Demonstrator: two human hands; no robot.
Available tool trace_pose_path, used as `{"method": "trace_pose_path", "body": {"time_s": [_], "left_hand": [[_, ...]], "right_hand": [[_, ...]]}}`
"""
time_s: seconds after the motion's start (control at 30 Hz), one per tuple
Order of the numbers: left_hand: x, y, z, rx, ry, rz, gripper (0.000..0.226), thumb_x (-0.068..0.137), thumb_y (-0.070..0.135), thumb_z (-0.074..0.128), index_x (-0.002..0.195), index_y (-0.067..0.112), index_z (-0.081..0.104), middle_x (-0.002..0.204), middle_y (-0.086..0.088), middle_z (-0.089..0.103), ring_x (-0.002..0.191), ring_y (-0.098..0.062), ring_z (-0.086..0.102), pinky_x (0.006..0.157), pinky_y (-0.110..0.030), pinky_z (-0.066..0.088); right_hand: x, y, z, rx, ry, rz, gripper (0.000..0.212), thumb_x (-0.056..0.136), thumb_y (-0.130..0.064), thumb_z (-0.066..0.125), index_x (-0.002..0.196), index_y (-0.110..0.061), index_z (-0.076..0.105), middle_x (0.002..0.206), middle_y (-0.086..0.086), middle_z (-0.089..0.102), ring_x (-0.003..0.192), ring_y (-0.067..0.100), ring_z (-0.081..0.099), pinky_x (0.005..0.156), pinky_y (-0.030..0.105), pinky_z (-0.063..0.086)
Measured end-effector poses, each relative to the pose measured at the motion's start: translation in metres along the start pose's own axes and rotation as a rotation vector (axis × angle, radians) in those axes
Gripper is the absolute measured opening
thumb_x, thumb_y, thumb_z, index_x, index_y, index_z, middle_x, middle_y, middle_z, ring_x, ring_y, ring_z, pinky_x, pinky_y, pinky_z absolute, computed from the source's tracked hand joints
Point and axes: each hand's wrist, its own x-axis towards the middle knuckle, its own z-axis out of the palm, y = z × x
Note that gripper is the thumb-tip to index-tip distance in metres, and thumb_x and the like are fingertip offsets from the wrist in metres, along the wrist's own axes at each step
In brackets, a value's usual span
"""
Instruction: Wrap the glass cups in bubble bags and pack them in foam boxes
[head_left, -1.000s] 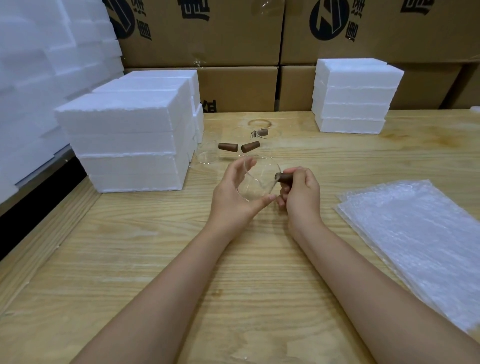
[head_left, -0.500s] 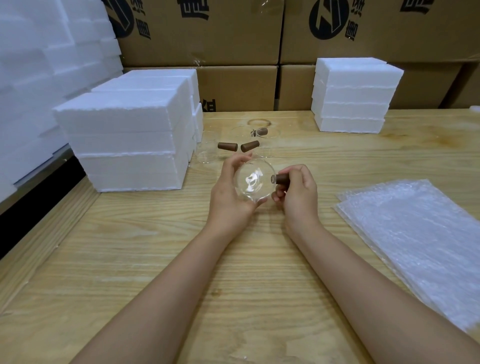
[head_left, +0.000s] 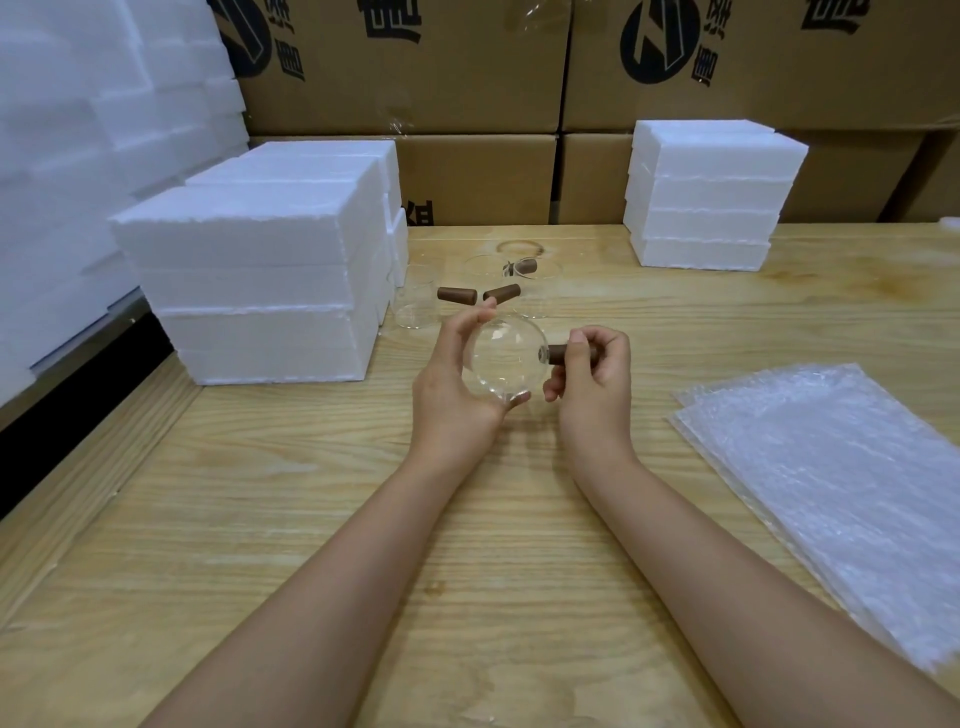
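A clear glass cup (head_left: 506, 358) is held on its side above the wooden table, its round bottom facing me. My left hand (head_left: 457, 384) cups its body from the left, thumb below and fingers over the top. My right hand (head_left: 592, 374) pinches the cup's brown wooden handle (head_left: 557, 354). Behind them, more glass cups (head_left: 415, 304) with brown handles (head_left: 456, 295) stand on the table. A stack of bubble bags (head_left: 841, 478) lies flat at the right. White foam boxes (head_left: 270, 280) are stacked at the left, and another stack of foam boxes (head_left: 711, 192) stands at the back right.
Cardboard cartons (head_left: 467, 78) form a wall behind the table (head_left: 363, 519). More foam slabs (head_left: 78, 130) pile up at the far left beyond the table's edge.
The cup has been turned in my hands so its round bottom faces me, and both hands have lifted it slightly. My left hand's fingers now curl further over the glass.
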Motion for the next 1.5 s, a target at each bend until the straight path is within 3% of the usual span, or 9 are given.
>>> {"method": "trace_pose_path", "body": {"time_s": [0.1,0.2,0.4,0.57,0.83,1.03,1.17,1.3,1.5], "left_hand": [[-0.001,0.003,0.000,0.051,0.005,0.036,0.082,0.058,0.002,0.088,0.112,0.047,0.046,0.122,0.033,0.052,0.117,0.016,0.047,0.097,-0.005,0.033],[-0.002,0.006,0.000,0.076,0.004,0.027,0.083,0.056,0.009,0.090,0.114,0.052,0.048,0.112,0.041,0.053,0.111,0.022,0.046,0.091,0.000,0.031],[-0.002,0.006,-0.001,0.028,-0.036,-0.036,0.081,0.053,0.022,0.094,0.125,0.029,0.057,0.118,0.024,0.061,0.113,0.004,0.056,0.097,-0.014,0.042],[-0.001,0.005,-0.001,-0.026,-0.048,-0.070,0.079,0.052,0.019,0.094,0.119,0.036,0.056,0.115,0.023,0.063,0.111,0.001,0.059,0.097,-0.017,0.044],[0.000,0.000,0.000,-0.181,-0.096,-0.135,0.081,0.052,0.004,0.092,0.117,0.027,0.050,0.117,0.010,0.065,0.117,-0.003,0.058,0.106,-0.027,0.042],[0.000,0.000,-0.001,-0.087,-0.020,-0.075,0.080,0.052,0.015,0.094,0.108,0.046,0.045,0.108,0.028,0.062,0.107,0.008,0.056,0.091,-0.010,0.042],[-0.002,0.004,-0.001,-0.017,0.031,0.013,0.078,0.055,0.018,0.093,0.110,0.042,0.043,0.117,0.031,0.058,0.112,0.011,0.053,0.091,-0.009,0.042],[-0.003,0.006,0.000,0.053,0.049,0.100,0.079,0.057,0.008,0.091,0.116,0.033,0.045,0.122,0.034,0.051,0.123,0.003,0.049,0.102,-0.022,0.043],[-0.004,0.007,0.001,0.111,-0.022,0.068,0.081,0.062,0.017,0.089,0.123,0.043,0.043,0.121,0.039,0.049,0.118,0.011,0.048,0.098,-0.008,0.035]], "right_hand": [[0.002,0.004,0.001,-0.138,0.012,-0.036,0.018,0.100,-0.016,0.042,0.085,-0.024,0.047,0.094,0.012,0.056,0.071,0.012,0.052,0.071,0.033,0.048],[0.001,0.003,0.000,-0.224,0.010,-0.075,0.025,0.100,-0.018,0.043,0.079,-0.028,0.053,0.096,-0.003,0.051,0.090,0.016,0.051,0.084,0.033,0.045],[0.003,0.000,-0.004,-0.273,-0.002,-0.136,0.027,0.100,-0.022,0.044,0.076,-0.030,0.056,0.091,-0.009,0.046,0.085,0.007,0.047,0.069,0.003,0.035],[0.001,-0.004,-0.005,-0.296,-0.001,-0.213,0.025,0.097,-0.019,0.048,0.075,-0.030,0.054,0.100,0.012,0.052,0.079,-0.012,0.042,0.071,0.005,0.035],[-0.003,-0.008,-0.004,-0.286,0.002,-0.375,0.022,0.094,-0.010,0.056,0.075,-0.022,0.054,0.091,-0.008,0.040,0.079,-0.003,0.044,0.072,0.006,0.038],[-0.007,-0.010,-0.002,-0.227,-0.046,-0.399,0.018,0.093,-0.004,0.056,0.079,-0.015,0.056,0.094,-0.005,0.038,0.078,-0.008,0.043,0.063,0.002,0.041],[-0.007,-0.010,-0.003,-0.206,-0.069,-0.402,0.019,0.093,-0.004,0.055,0.079,-0.017,0.055,0.095,-0.006,0.037,0.076,-0.013,0.045,0.066,0.003,0.040],[-0.005,-0.009,-0.004,-0.210,-0.055,-0.371,0.028,0.094,-0.007,0.054,0.076,-0.028,0.053,0.097,-0.009,0.036,0.085,0.002,0.046,0.072,0.006,0.039],[0.000,-0.005,-0.006,-0.266,-0.008,-0.319,0.029,0.097,-0.014,0.051,0.073,-0.029,0.049,0.093,-0.013,0.042,0.098,0.026,0.052,0.086,0.032,0.045]]}}
